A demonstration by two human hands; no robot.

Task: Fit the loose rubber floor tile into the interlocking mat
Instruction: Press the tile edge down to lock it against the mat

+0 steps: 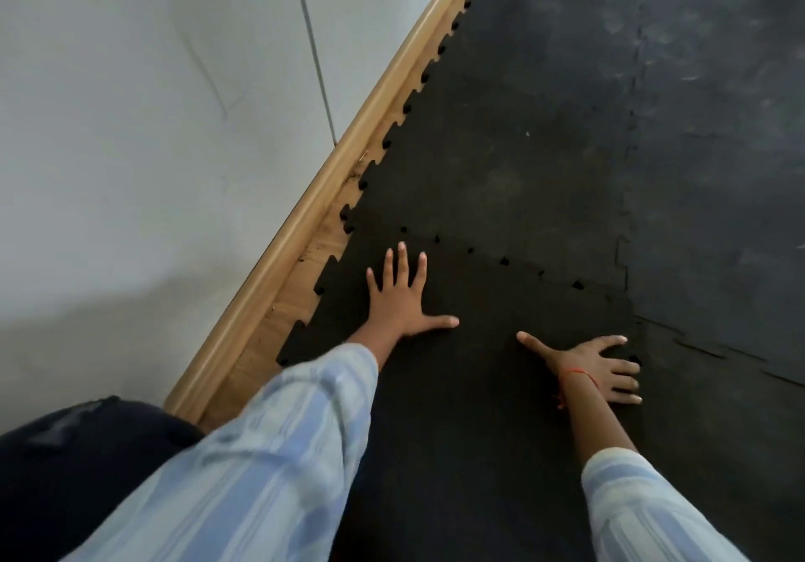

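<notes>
The loose black rubber tile [470, 387] lies flat in the lower middle, its toothed far edge meeting the laid mat [501, 147] along a seam with small dark gaps between the teeth. My left hand [398, 295] presses flat on the tile near that seam, fingers spread. My right hand [603, 367] lies flat with fingers apart at the tile's right edge, where it meets a greyer mat tile [718, 256]. Neither hand holds anything.
A wooden skirting board [305, 213] runs diagonally along the white wall [130, 125] on the left, with a strip of wood floor between it and the mat's toothed edge. My dark-clothed knee [78, 452] is at the lower left. Grey mat continues to the right.
</notes>
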